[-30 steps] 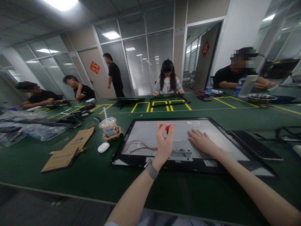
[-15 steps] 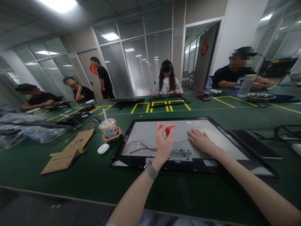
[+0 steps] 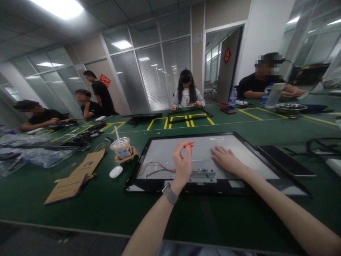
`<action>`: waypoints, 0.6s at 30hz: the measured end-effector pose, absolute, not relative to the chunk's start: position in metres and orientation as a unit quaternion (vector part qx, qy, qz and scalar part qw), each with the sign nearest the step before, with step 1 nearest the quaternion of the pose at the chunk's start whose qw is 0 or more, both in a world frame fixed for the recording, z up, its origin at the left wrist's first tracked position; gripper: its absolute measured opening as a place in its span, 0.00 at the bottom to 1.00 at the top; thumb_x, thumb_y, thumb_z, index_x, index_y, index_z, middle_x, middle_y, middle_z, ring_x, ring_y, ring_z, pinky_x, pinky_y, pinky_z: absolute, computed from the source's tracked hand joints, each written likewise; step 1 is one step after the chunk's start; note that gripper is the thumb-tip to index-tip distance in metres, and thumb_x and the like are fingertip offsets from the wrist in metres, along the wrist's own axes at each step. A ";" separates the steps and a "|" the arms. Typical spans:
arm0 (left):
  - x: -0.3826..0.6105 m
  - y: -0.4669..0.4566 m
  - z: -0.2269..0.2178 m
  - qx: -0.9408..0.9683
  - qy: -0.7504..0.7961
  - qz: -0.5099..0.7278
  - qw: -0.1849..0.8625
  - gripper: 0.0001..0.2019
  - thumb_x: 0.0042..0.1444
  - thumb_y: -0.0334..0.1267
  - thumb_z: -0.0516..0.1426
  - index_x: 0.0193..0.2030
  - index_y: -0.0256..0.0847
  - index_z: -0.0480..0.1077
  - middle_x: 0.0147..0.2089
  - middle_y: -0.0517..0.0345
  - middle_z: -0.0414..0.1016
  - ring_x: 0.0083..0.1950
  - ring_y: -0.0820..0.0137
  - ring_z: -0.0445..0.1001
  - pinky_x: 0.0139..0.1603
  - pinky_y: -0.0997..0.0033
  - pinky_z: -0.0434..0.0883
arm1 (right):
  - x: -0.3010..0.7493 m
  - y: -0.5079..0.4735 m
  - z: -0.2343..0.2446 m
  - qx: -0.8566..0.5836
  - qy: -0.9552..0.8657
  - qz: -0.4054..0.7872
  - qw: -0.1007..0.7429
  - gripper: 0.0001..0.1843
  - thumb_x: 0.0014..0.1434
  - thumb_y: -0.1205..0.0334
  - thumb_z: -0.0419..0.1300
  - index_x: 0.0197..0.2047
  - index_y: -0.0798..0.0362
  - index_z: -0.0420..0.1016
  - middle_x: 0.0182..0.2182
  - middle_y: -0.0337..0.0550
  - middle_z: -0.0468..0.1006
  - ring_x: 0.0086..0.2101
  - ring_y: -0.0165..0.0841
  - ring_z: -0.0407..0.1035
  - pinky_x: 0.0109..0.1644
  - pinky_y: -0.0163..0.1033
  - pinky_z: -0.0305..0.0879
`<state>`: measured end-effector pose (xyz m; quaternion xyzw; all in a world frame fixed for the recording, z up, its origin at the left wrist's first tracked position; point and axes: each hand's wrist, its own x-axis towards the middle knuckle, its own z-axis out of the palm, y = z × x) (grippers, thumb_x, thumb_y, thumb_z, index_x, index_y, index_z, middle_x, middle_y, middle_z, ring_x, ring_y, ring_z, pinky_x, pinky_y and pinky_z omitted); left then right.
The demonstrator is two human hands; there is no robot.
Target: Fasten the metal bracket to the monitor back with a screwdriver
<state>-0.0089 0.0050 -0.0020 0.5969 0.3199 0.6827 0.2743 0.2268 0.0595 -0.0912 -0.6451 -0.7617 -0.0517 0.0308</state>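
Note:
My left hand point(image 3: 182, 161), with a watch on the wrist, is raised over a display panel. Its fingers are curled round what looks like a screwdriver, of which only the red handle point(image 3: 189, 148) shows; the rest is hidden. The display panel point(image 3: 165, 151) lies back side up, silver-grey within a black frame. My right hand point(image 3: 227, 160) rests flat on the panel's right half, fingers spread and holding nothing. Below my left hand is a metal bracket point(image 3: 204, 174) with a small board and connectors. Thin coloured wires point(image 3: 157, 166) run left from there.
Left of the panel are a white mouse point(image 3: 116, 172), an iced drink cup point(image 3: 121, 147) in a carrier and a paper bag point(image 3: 76, 174). A dark phone-like slab point(image 3: 286, 160) lies right. Across the green table point(image 3: 106, 209), a seated person handles a black frame point(image 3: 190, 118). Others sit nearby.
The view has shifted slightly. My left hand has turned a little round the red handle. My right hand stays on the panel. The standing person at the back has moved left.

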 end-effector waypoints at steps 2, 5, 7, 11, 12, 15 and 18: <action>-0.009 0.005 -0.003 0.605 0.319 0.690 0.237 0.10 0.64 0.36 0.55 0.38 0.40 0.79 0.35 0.55 0.73 0.38 0.68 0.70 0.40 0.69 0.67 | 0.227 0.060 -0.092 -0.645 -0.762 -0.054 0.030 0.32 0.71 0.53 0.37 0.72 0.53 0.59 0.70 0.57 0.59 0.68 0.53 0.54 0.66 0.65 0.54; -0.010 0.004 -0.002 0.604 0.334 0.694 0.206 0.09 0.63 0.36 0.57 0.38 0.42 0.80 0.34 0.57 0.69 0.36 0.69 0.67 0.39 0.70 0.67 | 0.228 0.061 -0.093 -0.643 -0.763 -0.058 0.032 0.32 0.71 0.52 0.37 0.72 0.53 0.60 0.70 0.58 0.60 0.68 0.53 0.54 0.66 0.65 0.54; -0.009 0.005 -0.002 0.598 0.344 0.695 0.201 0.08 0.62 0.37 0.58 0.38 0.42 0.80 0.36 0.56 0.68 0.37 0.69 0.67 0.39 0.70 0.68 | 0.228 0.061 -0.093 -0.642 -0.764 -0.058 0.036 0.32 0.71 0.52 0.37 0.71 0.53 0.60 0.70 0.58 0.60 0.67 0.53 0.54 0.66 0.66 0.55; -0.008 0.007 -0.002 0.590 0.331 0.700 0.228 0.13 0.65 0.38 0.53 0.40 0.41 0.79 0.43 0.52 0.73 0.45 0.66 0.72 0.48 0.67 0.69 | 0.228 0.060 -0.092 -0.639 -0.765 -0.057 0.045 0.32 0.71 0.52 0.38 0.71 0.53 0.60 0.70 0.58 0.60 0.67 0.53 0.55 0.66 0.66 0.54; -0.008 0.007 -0.003 0.585 0.325 0.701 0.248 0.14 0.67 0.38 0.51 0.42 0.40 0.79 0.45 0.51 0.75 0.47 0.65 0.73 0.50 0.66 0.69 | 0.228 0.060 -0.092 -0.638 -0.766 -0.055 0.046 0.32 0.71 0.52 0.38 0.71 0.53 0.60 0.70 0.58 0.61 0.67 0.53 0.55 0.66 0.66 0.55; -0.008 0.009 -0.006 0.564 0.324 0.696 0.302 0.15 0.68 0.38 0.49 0.46 0.40 0.77 0.46 0.50 0.78 0.49 0.64 0.75 0.52 0.64 0.70 | 0.227 0.059 -0.090 -0.636 -0.769 -0.050 0.045 0.32 0.71 0.52 0.37 0.71 0.54 0.60 0.70 0.59 0.60 0.67 0.54 0.55 0.65 0.66 0.55; -0.008 0.009 -0.007 0.566 0.335 0.696 0.288 0.12 0.67 0.39 0.52 0.49 0.41 0.75 0.45 0.51 0.78 0.47 0.65 0.75 0.50 0.65 0.70 | 0.227 0.058 -0.088 -0.635 -0.770 -0.047 0.045 0.33 0.71 0.52 0.37 0.71 0.55 0.60 0.70 0.59 0.60 0.67 0.54 0.55 0.65 0.66 0.55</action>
